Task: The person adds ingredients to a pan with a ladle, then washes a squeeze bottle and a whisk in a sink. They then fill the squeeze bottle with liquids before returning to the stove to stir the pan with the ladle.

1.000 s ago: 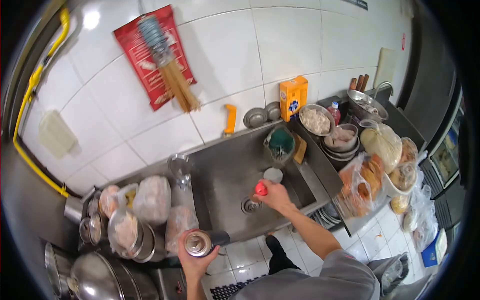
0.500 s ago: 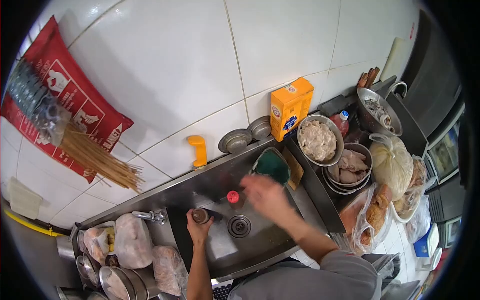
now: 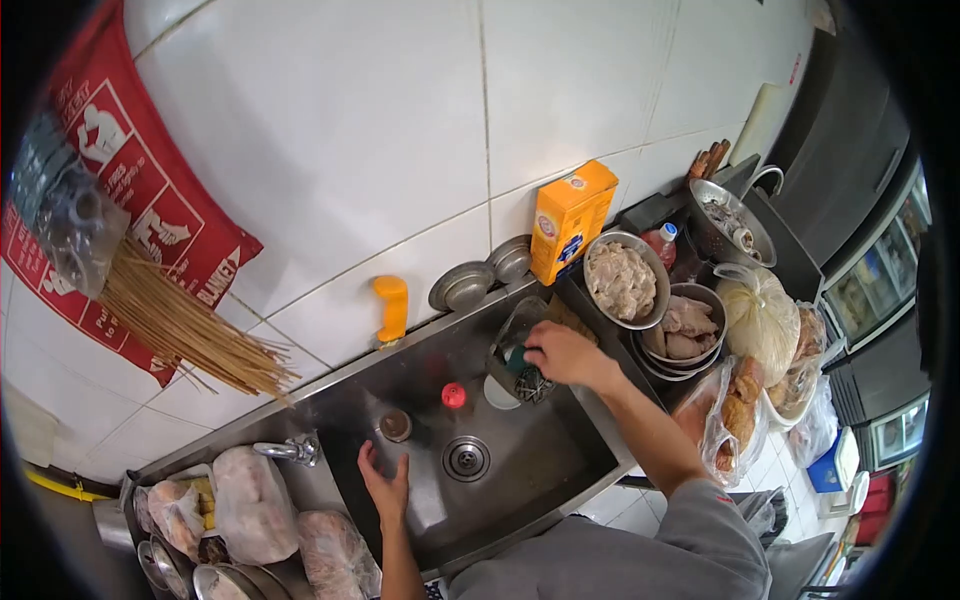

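Note:
My left hand (image 3: 385,487) is open over the left side of the sink, fingers apart and holding nothing. Just beyond its fingertips, a dark jar with a brown round top (image 3: 395,426) stands on the sink floor. At the sink's far right corner, my right hand (image 3: 565,353) is closed, its fingers at a dark green scouring pad (image 3: 516,360). A tangled metal scourer (image 3: 534,386) shows directly below those fingers. Behind them is a clear plastic container (image 3: 522,322). Beside the scourer lies a white round piece (image 3: 502,393), partly covered.
The steel sink (image 3: 540,452) has a drain (image 3: 466,459) and a red object (image 3: 453,395). Bowls of raw meat (image 3: 622,281) crowd the right side; bagged meat (image 3: 258,505) and a faucet (image 3: 290,450) are left. An orange box (image 3: 572,222) stands against the wall.
My left hand has let go of the jar and drawn back toward me. My right hand has moved right, down to the scourers at the container. The view has shifted slightly.

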A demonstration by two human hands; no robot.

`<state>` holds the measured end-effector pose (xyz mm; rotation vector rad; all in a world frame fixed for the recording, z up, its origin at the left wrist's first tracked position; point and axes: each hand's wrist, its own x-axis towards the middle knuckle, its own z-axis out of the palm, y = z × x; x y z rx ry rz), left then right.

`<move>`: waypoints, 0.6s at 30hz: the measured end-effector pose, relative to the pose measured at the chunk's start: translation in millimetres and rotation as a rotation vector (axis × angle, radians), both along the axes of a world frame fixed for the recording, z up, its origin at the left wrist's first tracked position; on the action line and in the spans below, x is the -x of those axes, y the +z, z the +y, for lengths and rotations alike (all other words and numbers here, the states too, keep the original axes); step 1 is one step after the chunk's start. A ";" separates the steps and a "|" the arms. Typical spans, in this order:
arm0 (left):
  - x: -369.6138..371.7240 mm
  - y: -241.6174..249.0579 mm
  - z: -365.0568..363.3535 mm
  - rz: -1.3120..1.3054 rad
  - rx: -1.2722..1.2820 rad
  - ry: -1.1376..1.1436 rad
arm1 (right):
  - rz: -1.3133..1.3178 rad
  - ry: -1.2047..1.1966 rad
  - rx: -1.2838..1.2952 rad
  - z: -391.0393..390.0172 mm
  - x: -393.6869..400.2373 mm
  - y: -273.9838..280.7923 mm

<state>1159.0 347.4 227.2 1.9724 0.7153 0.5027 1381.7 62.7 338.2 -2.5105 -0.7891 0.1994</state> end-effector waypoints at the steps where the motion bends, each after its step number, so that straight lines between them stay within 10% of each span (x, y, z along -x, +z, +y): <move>1: 4.1 -3.6 2.1 0.008 0.006 0.006 | 0.052 -0.005 0.005 4.8 -8.6 -1.7; 10: -10.8 15.6 11.0 -0.138 -0.075 -0.079 | 0.351 0.255 0.450 28.2 -71.0 -28.5; 13: -29.5 38.4 17.5 -0.091 -0.156 -0.170 | 0.643 0.132 0.508 46.7 -47.3 37.2; 18: -91.8 59.4 33.2 0.255 -0.284 -0.484 | 0.336 0.215 0.568 36.3 -49.0 48.3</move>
